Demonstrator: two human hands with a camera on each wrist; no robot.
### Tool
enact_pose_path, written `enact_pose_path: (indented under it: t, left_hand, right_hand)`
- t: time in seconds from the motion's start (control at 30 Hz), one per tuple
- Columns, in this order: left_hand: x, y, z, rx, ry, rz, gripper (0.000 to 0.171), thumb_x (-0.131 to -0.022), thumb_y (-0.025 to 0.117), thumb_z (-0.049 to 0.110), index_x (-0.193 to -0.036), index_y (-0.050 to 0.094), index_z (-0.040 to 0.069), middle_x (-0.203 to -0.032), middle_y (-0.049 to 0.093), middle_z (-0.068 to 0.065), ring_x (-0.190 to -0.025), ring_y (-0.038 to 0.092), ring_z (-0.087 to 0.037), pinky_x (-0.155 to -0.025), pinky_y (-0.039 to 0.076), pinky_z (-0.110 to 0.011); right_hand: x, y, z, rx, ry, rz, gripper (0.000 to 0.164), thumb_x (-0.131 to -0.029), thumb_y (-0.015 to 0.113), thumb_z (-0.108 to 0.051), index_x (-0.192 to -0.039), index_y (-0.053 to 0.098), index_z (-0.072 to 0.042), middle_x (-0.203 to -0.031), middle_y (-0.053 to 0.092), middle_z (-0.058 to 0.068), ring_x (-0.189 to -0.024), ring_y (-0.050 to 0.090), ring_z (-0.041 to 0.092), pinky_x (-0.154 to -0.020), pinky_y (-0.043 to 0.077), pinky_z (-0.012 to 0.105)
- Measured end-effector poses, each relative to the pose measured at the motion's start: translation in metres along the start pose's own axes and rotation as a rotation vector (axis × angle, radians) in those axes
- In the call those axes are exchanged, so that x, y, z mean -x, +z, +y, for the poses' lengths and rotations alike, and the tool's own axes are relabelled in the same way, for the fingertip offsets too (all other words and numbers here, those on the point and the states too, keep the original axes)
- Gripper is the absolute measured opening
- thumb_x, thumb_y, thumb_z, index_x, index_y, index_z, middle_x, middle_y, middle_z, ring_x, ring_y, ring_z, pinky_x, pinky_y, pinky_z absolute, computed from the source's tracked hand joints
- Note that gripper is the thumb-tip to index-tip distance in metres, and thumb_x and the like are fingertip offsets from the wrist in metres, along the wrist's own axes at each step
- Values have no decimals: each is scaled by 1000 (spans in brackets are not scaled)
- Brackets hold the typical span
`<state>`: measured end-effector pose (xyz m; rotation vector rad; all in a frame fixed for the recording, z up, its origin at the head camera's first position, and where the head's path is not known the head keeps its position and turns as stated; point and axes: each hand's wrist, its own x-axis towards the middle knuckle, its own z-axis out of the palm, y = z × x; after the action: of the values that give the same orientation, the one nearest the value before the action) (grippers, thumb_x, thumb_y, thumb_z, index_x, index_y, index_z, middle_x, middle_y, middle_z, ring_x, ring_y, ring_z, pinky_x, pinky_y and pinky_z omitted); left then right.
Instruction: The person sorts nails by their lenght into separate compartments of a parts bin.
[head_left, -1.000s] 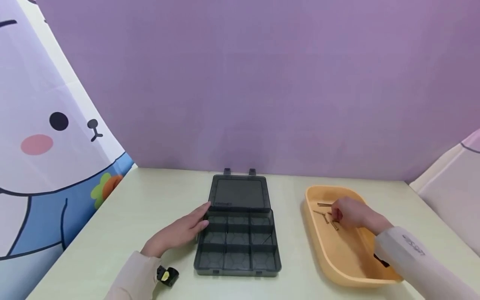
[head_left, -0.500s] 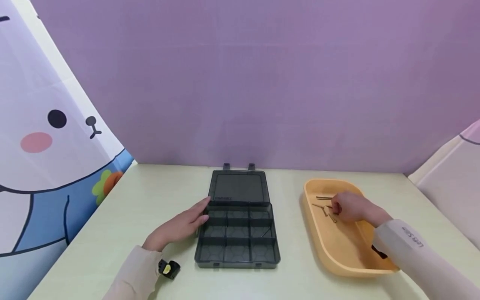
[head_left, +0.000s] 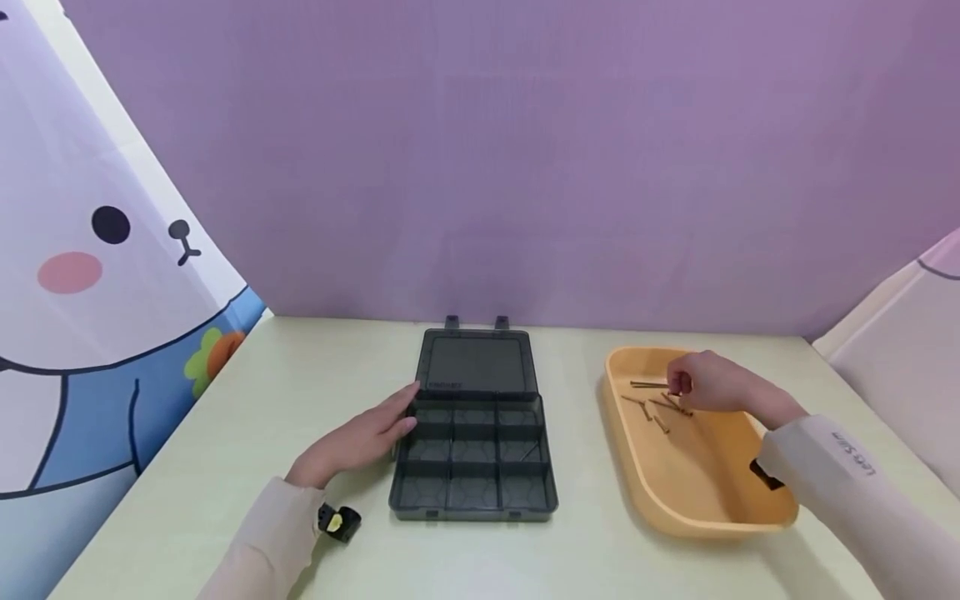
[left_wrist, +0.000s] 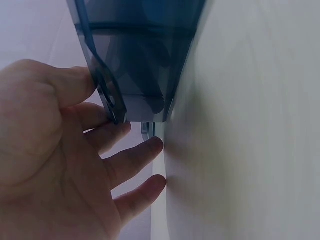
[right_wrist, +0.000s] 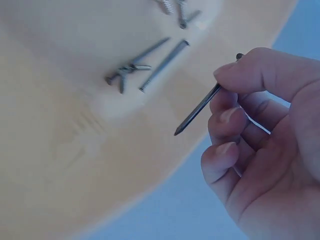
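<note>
My right hand (head_left: 708,383) is over the far end of an orange tray (head_left: 693,475). In the right wrist view, the thumb and index finger pinch a nail (right_wrist: 197,114) near its head, with its point sticking out below. Several nails and screws (right_wrist: 162,65) lie loose on the tray floor. My left hand (head_left: 360,442) rests against the left side of a dark, see-through compartment box (head_left: 472,515), fingers fairly straight. The thumb touches the box's rim in the left wrist view. A single nail (head_left: 531,451) leans in the box's right middle compartment.
The box's lid (head_left: 477,360) lies folded back behind it, with two latches at its far edge. A purple backdrop (head_left: 480,167) rises behind the pale tabletop (head_left: 337,567). A cartoon-printed cloth (head_left: 135,333) hangs at left.
My right hand has risen from the pile and shifted slightly right, showing more of the nails and screws beneath. The left hand keeps its place on the box. The head view has tilted slightly.
</note>
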<state>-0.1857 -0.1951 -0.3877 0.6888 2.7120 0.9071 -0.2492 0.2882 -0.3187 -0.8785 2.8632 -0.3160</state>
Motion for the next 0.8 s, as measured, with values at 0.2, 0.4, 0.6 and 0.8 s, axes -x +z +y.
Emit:
enact_pose_path:
  t: [0.2,0.4,0.6,0.8]
  left_hand:
    - [0,-1,0,-17,-10,5,59,-105,34,25,-152,11,-2,-158,12,-21,-145,13,-40,-116,18,-55]
    - [-2,-1,0,-15,-5,0,59,-105,34,24,-152,10,-2,-158,12,-21,-145,13,-40,-116,18,-55]
    - [-3,-2,-1,-6,-9,-7,59,-105,34,24,-152,9,-2,-158,11,-21,-145,12,-39,-116,17,-55]
    - [-5,-2,0,-6,-2,-3,59,-105,34,23,-152,9,-2,-158,11,-21,-145,12,-40,-116,17,-54]
  right_hand:
    - [-2,-11,-4,3,-45,40,16,-76,65,1,-75,59,-14,-67,54,-8,-58,42,4,-55,38,22]
    - [-6,-19,-16,-25,-52,40,13,-78,64,1,-78,62,-12,-68,55,-8,-58,44,5,-56,39,23]
    - [-14,-23,-35,-48,-83,53,14,-81,65,0,-79,63,-13,-69,56,-7,-60,47,5,-57,42,23]
    - [-21,-24,-54,-68,-103,41,13,-83,63,-1,-80,63,-14,-71,57,-6,-59,47,7,-59,43,24]
